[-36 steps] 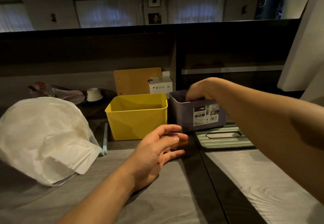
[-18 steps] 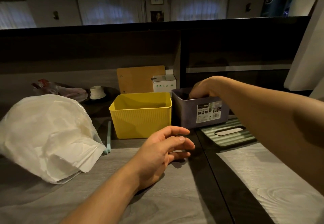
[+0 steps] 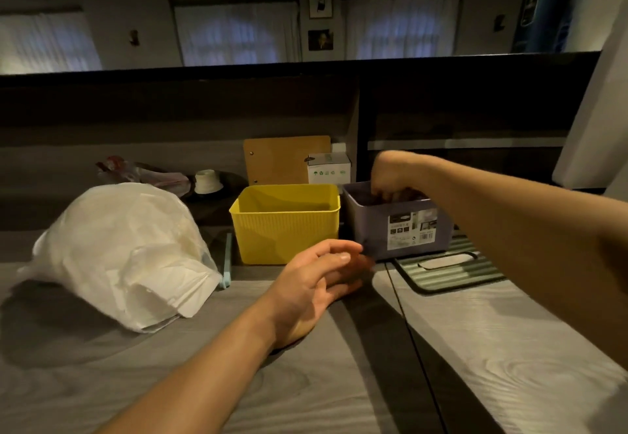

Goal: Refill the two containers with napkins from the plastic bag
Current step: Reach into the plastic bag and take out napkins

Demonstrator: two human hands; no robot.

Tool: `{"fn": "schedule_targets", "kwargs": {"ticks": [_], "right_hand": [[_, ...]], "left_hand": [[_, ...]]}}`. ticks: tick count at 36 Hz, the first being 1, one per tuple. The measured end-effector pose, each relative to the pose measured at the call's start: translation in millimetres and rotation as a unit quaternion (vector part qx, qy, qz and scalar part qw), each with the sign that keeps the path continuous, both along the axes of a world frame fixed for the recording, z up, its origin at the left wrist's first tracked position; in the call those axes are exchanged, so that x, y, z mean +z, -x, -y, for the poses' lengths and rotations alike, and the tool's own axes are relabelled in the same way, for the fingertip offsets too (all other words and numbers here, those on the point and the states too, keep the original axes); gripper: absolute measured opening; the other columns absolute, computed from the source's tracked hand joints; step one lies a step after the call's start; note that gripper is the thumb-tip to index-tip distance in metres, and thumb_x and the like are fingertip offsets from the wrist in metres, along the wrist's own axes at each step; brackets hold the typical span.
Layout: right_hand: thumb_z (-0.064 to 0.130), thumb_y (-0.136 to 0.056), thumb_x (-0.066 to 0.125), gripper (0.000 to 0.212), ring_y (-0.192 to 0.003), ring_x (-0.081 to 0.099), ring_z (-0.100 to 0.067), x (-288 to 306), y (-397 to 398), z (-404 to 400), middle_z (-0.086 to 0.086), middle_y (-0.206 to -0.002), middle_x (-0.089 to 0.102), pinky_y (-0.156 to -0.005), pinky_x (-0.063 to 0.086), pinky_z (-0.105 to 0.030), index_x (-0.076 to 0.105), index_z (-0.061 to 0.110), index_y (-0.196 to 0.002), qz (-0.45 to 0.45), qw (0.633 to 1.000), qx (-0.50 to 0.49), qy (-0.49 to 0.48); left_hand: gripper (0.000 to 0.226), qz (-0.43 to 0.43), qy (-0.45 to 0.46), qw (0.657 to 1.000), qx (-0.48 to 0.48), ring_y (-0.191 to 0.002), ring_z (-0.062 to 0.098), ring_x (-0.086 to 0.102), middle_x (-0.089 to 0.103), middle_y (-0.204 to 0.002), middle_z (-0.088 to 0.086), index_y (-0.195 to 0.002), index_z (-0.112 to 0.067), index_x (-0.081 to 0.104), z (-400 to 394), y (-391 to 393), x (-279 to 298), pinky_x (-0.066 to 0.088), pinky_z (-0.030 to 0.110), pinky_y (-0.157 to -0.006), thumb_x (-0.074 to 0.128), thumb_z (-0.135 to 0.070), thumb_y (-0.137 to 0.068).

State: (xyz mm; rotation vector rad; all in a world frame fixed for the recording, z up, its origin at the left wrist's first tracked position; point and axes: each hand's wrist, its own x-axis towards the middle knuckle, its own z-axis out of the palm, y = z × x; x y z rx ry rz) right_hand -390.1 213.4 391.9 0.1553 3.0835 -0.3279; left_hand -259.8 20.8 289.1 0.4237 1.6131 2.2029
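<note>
A white plastic bag [image 3: 115,246] lies on the grey table at the left, with folded napkins [image 3: 170,284] showing at its mouth. An empty yellow container [image 3: 285,229] stands in the middle. A purple container [image 3: 373,233] with a label sits right beside it. My right hand [image 3: 390,175] reaches over the purple container, fingers curled inside and gripping its far wall. My left hand [image 3: 316,280] hovers low over the table in front of both containers, fingers relaxed and holding nothing.
A green ribbed lid [image 3: 448,270] lies under and in front of the purple container. Behind the containers stand a wooden board [image 3: 282,158] and a small white box [image 3: 328,168]. A pale blue stick [image 3: 227,263] lies beside the bag. A dark partition closes the back.
My right hand has risen a little and drawn the purple container slightly nearer to me. My left hand has stayed in about the same place.
</note>
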Motion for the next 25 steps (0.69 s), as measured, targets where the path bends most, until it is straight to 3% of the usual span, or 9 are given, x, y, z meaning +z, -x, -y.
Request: {"fn": "schedule_targets", "kwargs": {"ticks": [3,6,9,12,16,19,21,23,25], "right_hand": [[0.013,-0.091,0.062,0.009,-0.061,0.059,-0.020,15.0,-14.0,13.6,-0.007,-0.077,0.064,-0.048,0.043,-0.027,0.070,0.009,-0.090,-0.093,0.991,0.028,-0.090],[0.011,-0.091,0.058,0.016,-0.071,0.063,-0.023,28.4,-38.8,35.0,-0.007,-0.084,0.068,-0.058,0.051,-0.032,0.074,0.011,-0.090,-0.193,0.974,0.108,-0.058],[0.011,-0.093,0.056,0.024,-0.083,0.068,-0.018,32.8,-77.4,70.5,0.000,-0.091,0.073,-0.079,0.059,-0.034,0.077,0.020,-0.090,-0.168,0.960,0.224,0.002],[0.010,-0.098,0.053,0.025,-0.084,0.067,-0.010,25.2,-110.4,111.5,0.005,-0.091,0.071,-0.079,0.059,-0.028,0.075,0.021,-0.095,-0.113,0.949,0.290,0.052],[0.012,-0.097,0.055,0.025,-0.087,0.065,-0.012,1.6,-125.3,162.5,0.006,-0.096,0.070,-0.073,0.056,-0.025,0.075,0.020,-0.109,-0.087,0.935,0.339,0.058],[0.009,-0.094,0.057,0.038,-0.106,0.063,-0.016,-17.0,-125.5,194.4,0.002,-0.124,0.068,-0.082,0.050,-0.024,0.065,0.021,-0.129,-0.082,0.919,0.384,0.043],[0.014,-0.095,0.062,0.053,-0.121,0.059,-0.020,-30.2,-121.7,209.9,-0.001,-0.140,0.058,-0.093,0.050,-0.027,0.049,0.023,-0.146,-0.059,0.912,0.405,0.032],[0.027,-0.094,0.068,0.073,-0.132,0.050,-0.026,-42.4,-116.2,222.4,-0.004,-0.152,0.045,-0.105,0.047,-0.035,0.030,0.025,-0.156,-0.033,0.908,0.417,0.022],[0.038,-0.091,0.071,0.087,-0.138,0.043,-0.030,-51.7,-111.5,232.9,-0.006,-0.158,0.034,-0.110,0.044,-0.042,0.017,0.028,-0.159,-0.017,0.909,0.415,0.032]], "left_hand": [[0.039,0.004,-0.001,1.000,0.029,-0.122,0.028,0.064,0.070,-0.124,0.017,-0.121,-0.004,0.066,-1.5,-4.2,1.2,0.046,0.043,-0.109,0.058,-0.022,-0.087],[0.028,-0.027,0.059,0.996,0.067,-0.123,0.023,0.063,0.071,-0.123,0.014,-0.117,-0.008,0.067,2.0,-11.3,1.1,0.044,0.039,-0.112,0.044,-0.014,-0.103],[0.030,-0.091,0.136,0.984,0.073,-0.121,0.019,0.065,0.073,-0.120,0.010,-0.108,-0.013,0.071,17.4,-24.0,8.6,0.045,0.038,-0.111,0.042,-0.018,-0.106],[0.029,-0.118,0.194,0.968,0.103,-0.111,0.003,0.067,0.076,-0.113,0.000,-0.106,-0.009,0.075,47.0,-37.9,14.4,0.049,0.033,-0.104,0.048,-0.019,-0.106],[0.023,-0.198,0.323,0.914,0.145,-0.109,0.010,0.068,0.076,-0.107,-0.008,-0.097,-0.022,0.081,102.4,-57.2,8.1,0.053,0.039,-0.102,0.059,-0.027,-0.094],[0.033,-0.297,0.454,0.825,0.161,-0.105,-0.004,0.066,0.076,-0.108,-0.014,-0.102,-0.024,0.081,141.6,-70.1,4.9,0.050,0.016,-0.095,0.055,-0.034,-0.084],[0.035,-0.357,0.466,0.788,0.184,-0.096,-0.003,0.068,0.077,-0.098,-0.016,-0.100,-0.021,0.081,163.2,-78.4,2.5,0.052,0.016,-0.085,0.055,-0.038,-0.085],[0.035,-0.386,0.461,0.771,0.212,-0.082,0.006,0.068,0.075,-0.085,-0.011,-0.090,-0.016,0.079,180.0,-81.7,-4.2,0.053,0.028,-0.075,0.053,-0.039,-0.086],[0.028,-0.393,0.465,0.759,0.231,-0.078,0.005,0.067,0.072,-0.079,-0.016,-0.084,-0.014,0.076,191.2,-79.4,-11.1,0.051,0.024,-0.070,0.056,-0.033,-0.088]]}}
